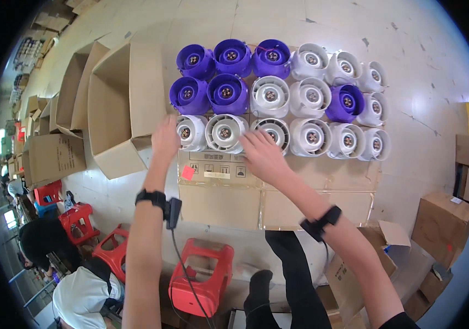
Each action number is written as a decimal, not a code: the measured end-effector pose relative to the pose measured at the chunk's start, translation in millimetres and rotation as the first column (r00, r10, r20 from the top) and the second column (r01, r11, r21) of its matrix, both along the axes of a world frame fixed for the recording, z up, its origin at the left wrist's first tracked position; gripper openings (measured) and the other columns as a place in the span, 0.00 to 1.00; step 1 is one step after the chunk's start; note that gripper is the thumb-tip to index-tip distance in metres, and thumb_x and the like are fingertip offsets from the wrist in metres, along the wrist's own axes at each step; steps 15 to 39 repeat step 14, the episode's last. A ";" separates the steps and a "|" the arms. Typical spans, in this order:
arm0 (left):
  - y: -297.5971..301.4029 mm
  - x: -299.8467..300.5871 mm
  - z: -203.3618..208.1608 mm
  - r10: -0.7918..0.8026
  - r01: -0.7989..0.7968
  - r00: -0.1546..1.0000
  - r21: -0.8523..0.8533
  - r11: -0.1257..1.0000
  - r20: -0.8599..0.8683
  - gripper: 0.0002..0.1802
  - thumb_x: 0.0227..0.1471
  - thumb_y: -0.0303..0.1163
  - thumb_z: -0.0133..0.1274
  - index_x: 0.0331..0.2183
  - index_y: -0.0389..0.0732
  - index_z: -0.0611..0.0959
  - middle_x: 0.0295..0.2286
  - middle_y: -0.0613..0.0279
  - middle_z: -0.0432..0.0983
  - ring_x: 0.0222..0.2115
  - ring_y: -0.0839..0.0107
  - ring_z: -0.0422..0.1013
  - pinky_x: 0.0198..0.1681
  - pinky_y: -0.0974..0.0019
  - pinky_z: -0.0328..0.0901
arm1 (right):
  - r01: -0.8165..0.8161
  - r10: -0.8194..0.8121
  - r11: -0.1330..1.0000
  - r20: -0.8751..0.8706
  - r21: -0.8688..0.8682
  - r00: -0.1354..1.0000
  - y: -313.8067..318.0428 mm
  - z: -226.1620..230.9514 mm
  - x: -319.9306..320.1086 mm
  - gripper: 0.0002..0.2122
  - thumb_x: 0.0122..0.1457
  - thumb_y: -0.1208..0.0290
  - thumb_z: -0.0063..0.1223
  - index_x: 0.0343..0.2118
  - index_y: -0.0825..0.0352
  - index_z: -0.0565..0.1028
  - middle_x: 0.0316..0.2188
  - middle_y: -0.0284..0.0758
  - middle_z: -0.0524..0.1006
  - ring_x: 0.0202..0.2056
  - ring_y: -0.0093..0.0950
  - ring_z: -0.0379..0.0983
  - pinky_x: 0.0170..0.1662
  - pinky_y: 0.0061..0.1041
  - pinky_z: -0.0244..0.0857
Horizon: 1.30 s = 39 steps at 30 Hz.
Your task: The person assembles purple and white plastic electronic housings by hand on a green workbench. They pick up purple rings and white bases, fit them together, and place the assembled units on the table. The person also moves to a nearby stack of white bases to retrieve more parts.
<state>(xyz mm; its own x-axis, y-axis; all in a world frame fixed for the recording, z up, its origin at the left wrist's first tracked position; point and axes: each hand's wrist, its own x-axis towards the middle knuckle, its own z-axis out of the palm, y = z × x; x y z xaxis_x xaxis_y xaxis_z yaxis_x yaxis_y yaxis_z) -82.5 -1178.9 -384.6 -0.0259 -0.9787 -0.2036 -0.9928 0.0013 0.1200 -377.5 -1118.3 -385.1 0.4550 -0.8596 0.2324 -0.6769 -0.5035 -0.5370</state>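
Round open plastic housings with small motors at their centres stand in three rows on flattened cardboard (218, 203); some are purple, others white. At the front row's left end, my left hand (166, 140) lies against the outer side of a white housing (191, 133), its fingers stretched forward and slightly blurred. My right hand (263, 156) reaches over the row's near edge, fingers spread against the right side of the second white housing (224, 133). It partly covers the third white housing (274, 133). Both hands look open, and their fingertips are partly hidden.
Left of the rows stands a tall open carton (111, 104). A red plastic stool (201, 277) is near my legs. More cartons (445, 219) are at the right. Two people (83, 296) sit at lower left. Cables hang from my wrist straps.
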 end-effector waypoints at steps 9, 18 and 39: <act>-77.4 36.4 -50.5 -0.231 0.219 0.970 0.142 0.965 0.075 0.32 0.44 0.23 0.58 0.54 0.48 0.75 0.51 0.57 0.71 0.52 0.57 0.69 0.54 0.54 0.67 | 0.082 0.041 0.965 -0.450 0.251 0.892 -124.3 -61.8 91.3 0.12 0.46 0.71 0.64 0.36 0.61 0.82 0.37 0.36 0.83 0.43 0.33 0.80 0.53 0.36 0.62; -92.9 37.9 -60.2 -0.202 0.171 0.976 0.297 0.939 0.077 0.31 0.44 0.30 0.62 0.54 0.46 0.77 0.49 0.53 0.73 0.52 0.56 0.68 0.57 0.56 0.64 | 0.055 0.080 0.962 -0.465 0.269 0.882 -137.8 -87.0 92.9 0.14 0.44 0.70 0.63 0.37 0.58 0.79 0.28 0.36 0.83 0.32 0.36 0.81 0.46 0.36 0.64; -92.9 37.9 -60.2 -0.202 0.171 0.976 0.297 0.939 0.077 0.31 0.44 0.30 0.62 0.54 0.46 0.77 0.49 0.53 0.73 0.52 0.56 0.68 0.57 0.56 0.64 | 0.055 0.080 0.962 -0.465 0.269 0.882 -137.8 -87.0 92.9 0.14 0.44 0.70 0.63 0.37 0.58 0.79 0.28 0.36 0.83 0.32 0.36 0.81 0.46 0.36 0.64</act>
